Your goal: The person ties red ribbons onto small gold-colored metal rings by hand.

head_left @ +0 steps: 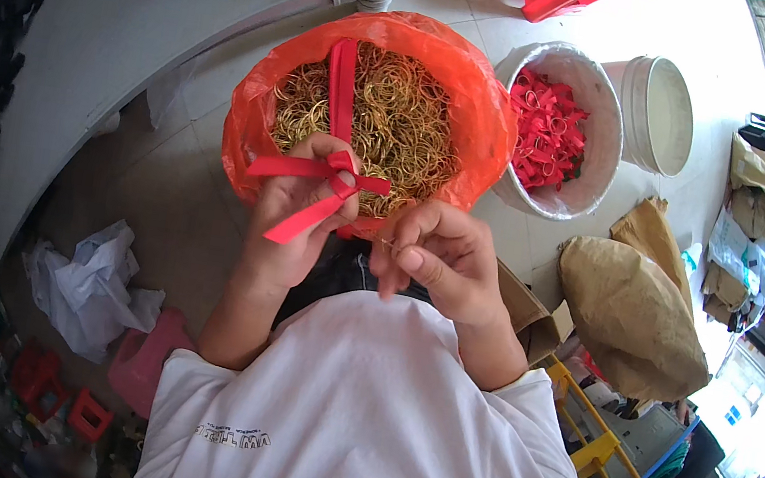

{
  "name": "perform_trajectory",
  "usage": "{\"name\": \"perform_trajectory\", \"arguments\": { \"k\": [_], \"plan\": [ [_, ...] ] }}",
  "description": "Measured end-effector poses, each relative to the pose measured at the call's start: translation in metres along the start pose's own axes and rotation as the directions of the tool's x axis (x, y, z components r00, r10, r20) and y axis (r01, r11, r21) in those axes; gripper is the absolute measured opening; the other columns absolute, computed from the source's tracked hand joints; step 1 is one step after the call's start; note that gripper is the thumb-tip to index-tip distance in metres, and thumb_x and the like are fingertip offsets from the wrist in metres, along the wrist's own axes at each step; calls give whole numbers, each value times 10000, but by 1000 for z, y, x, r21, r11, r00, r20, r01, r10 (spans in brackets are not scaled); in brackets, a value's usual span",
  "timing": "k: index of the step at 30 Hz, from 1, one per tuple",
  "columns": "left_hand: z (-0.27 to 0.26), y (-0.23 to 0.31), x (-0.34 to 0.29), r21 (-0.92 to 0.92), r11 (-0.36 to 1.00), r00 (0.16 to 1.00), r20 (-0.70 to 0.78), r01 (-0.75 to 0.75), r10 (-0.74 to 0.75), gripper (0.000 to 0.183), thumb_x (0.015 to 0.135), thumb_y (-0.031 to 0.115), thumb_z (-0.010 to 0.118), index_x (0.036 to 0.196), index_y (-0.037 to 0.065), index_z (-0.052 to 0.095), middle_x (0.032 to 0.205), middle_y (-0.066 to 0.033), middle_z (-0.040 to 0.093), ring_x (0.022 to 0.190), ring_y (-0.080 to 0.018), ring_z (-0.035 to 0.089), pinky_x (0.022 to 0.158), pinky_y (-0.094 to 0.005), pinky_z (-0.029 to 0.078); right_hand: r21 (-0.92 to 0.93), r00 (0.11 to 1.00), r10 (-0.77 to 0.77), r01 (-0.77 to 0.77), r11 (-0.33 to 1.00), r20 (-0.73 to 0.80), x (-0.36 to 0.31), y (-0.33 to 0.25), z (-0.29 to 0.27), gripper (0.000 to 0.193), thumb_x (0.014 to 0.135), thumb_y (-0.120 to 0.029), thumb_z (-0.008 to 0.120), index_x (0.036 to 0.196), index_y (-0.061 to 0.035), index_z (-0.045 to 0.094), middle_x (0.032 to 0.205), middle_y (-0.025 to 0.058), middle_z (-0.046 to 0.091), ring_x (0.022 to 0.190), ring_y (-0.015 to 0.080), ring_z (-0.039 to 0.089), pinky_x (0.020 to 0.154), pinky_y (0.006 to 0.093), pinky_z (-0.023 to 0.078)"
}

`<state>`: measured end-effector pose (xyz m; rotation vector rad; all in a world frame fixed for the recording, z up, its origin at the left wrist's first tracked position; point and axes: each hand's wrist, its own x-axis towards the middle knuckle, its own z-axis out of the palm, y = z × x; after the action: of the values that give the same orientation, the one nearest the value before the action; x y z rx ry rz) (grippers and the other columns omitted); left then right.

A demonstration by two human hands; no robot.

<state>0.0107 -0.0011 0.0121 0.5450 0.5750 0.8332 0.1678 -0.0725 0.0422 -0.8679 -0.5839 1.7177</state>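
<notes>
My left hand [277, 239] is closed on several red ribbon strips [305, 216], whose flat tails stick out to the left, right, far side and toward me. Beside it, my right hand [457, 264] pinches a thin gold ring [388, 242] between thumb and fingers; it shows nearly edge-on and small. Both hands are above the near rim of an orange-red plastic bag [484, 107]. Inside that bag lies a heap of loose gold rings [401, 110].
Right of the bag stands a white lined bucket [601, 177] holding red ribbon pieces with rings. Behind it is a pale bucket [665, 117]. A grey table [83, 70] curves along the left. Brown sacks [630, 318] and a yellow frame [602, 451] are at right.
</notes>
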Motion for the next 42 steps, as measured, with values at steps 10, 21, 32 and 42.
{"name": "perform_trajectory", "arguments": {
  "k": [10, 21, 32, 42],
  "plan": [
    [5, -7, -5, -39, 965, 961, 117, 258, -252, 182, 810, 63, 635, 966, 19, 555, 876, -18, 578, 726, -71, 534, 601, -201, 422, -558, 992, -76, 5, 830, -104, 15, -26, -8, 107, 846, -69, 579, 853, 29, 538, 723, -8, 541, 606, 12, 432, 506, 172, 305],
    [7, 3, -8, 216, 976, 998, -67, -6, 21, 142, 781, 23, 658, 907, -12, 602, 831, -47, 630, 725, -90, 595, 657, -210, 489, -806, 932, -362, 210, 554, -6, 7, -8, 1, 271, 803, -26, 632, 1068, 9, 589, 843, 93, 640, 695, 112, 619, 570, 220, 499],
    [-5, 5, -5, 277, 953, 936, 351, -123, 19, 133, 778, -10, 634, 899, -4, 578, 867, -69, 602, 833, -107, 590, 735, -244, 480, -291, 982, 189, -173, 941, 27, 7, -32, -2, 114, 809, -21, 639, 796, 35, 541, 724, 77, 620, 620, 101, 610, 518, 204, 502],
    [1, 7, -3, 510, 838, 962, 266, -196, 63, 181, 758, -8, 617, 927, 9, 555, 909, -67, 562, 847, -119, 570, 780, -246, 457, -799, 988, -156, 107, 592, 17, 9, -22, 7, 120, 752, -5, 671, 795, -1, 559, 652, 43, 582, 518, 68, 545, 464, 205, 425]
  ]
}}
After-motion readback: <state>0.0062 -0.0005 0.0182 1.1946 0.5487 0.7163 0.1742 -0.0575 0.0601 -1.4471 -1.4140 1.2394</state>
